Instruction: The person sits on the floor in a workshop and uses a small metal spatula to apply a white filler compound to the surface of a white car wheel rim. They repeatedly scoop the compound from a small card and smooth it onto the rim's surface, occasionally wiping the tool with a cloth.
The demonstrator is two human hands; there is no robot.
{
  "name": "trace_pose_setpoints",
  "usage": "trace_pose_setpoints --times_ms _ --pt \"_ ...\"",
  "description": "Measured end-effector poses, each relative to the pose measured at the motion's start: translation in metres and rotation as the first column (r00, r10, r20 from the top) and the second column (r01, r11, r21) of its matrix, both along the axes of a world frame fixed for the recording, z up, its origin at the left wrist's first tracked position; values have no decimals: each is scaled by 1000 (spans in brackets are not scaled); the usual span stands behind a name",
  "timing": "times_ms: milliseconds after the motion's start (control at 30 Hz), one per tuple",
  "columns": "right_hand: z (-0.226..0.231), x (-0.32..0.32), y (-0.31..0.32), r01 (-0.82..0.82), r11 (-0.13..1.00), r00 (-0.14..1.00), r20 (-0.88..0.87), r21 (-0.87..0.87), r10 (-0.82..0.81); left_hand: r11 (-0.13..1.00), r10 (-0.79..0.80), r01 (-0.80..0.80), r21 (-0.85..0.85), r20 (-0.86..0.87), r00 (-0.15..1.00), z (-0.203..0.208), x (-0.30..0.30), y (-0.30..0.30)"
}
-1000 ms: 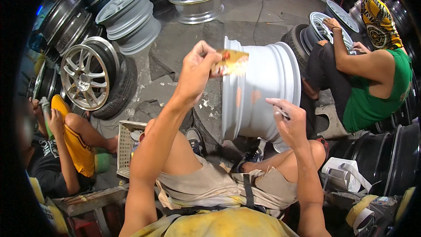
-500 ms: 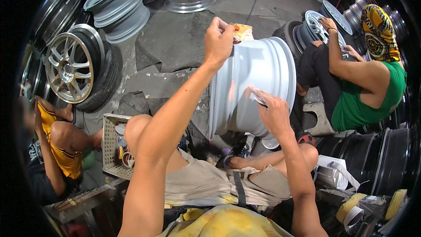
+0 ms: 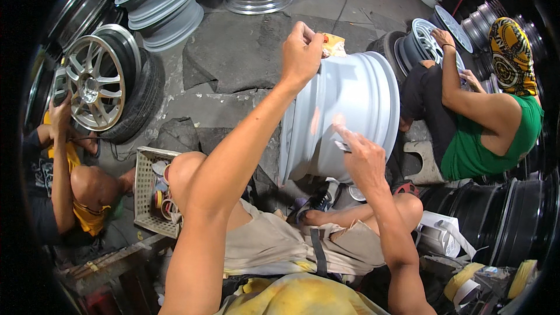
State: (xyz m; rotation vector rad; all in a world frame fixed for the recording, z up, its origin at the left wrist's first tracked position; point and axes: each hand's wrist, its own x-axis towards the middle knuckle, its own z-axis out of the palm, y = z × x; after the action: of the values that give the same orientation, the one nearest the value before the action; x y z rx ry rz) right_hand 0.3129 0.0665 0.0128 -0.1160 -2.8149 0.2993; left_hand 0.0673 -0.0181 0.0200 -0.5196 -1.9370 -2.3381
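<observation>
- Left hand [image 3: 301,52] pinches a crumpled yellow-orange sanding scrap [image 3: 333,44] at twelve o'clock on the upright pale grey-white metal wheel rim [image 3: 350,114].
- Right hand [image 3: 363,160] (nearer the body) grips a small flat blade-like tool [image 3: 342,146] at six o'clock on the barrel, whose axis lies left-right.

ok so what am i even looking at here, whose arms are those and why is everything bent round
The picture comes from a wide fisheye camera worn on a person's head, looking down, so straight edges curve toward the rim. The two bare arms rising from the bottom are that person's own. They sit on the floor with a white wheel rim standing on edge in front of them. The left hand presses a yellowish sheet, perhaps sandpaper, on the rim's top edge. The right hand holds a small thin tool against the rim's side; what it is cannot be told. Two other people work nearby: one in green on the right, one in yellow on the left by a spoked wheel. A basket sits by the knee.
</observation>
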Motion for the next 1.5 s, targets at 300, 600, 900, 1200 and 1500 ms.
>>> trace_pose_setpoints --times_ms 300,600,900,1200,1500 --pt "-2 1 6 -42 999 998 37 27 41 1000 -11 10 18 33 999 5 -3 3" --pt "1 -13 5 -60 998 998 -21 2 60 999 -16 17 -27 26 1000 6 -8 1" --pt "-2 -16 5 -43 998 999 10 50 42 997 12 -14 -73 -23 1000 5 -8 1" --pt "1 -21 9 -35 998 999 -25 58 37 1000 -24 24 -10 3 1000 10 -4 3" --pt "6 -12 16 2 999 998 -61 -32 -4 998 10 -15 -69 -64 998 2 -9 7"
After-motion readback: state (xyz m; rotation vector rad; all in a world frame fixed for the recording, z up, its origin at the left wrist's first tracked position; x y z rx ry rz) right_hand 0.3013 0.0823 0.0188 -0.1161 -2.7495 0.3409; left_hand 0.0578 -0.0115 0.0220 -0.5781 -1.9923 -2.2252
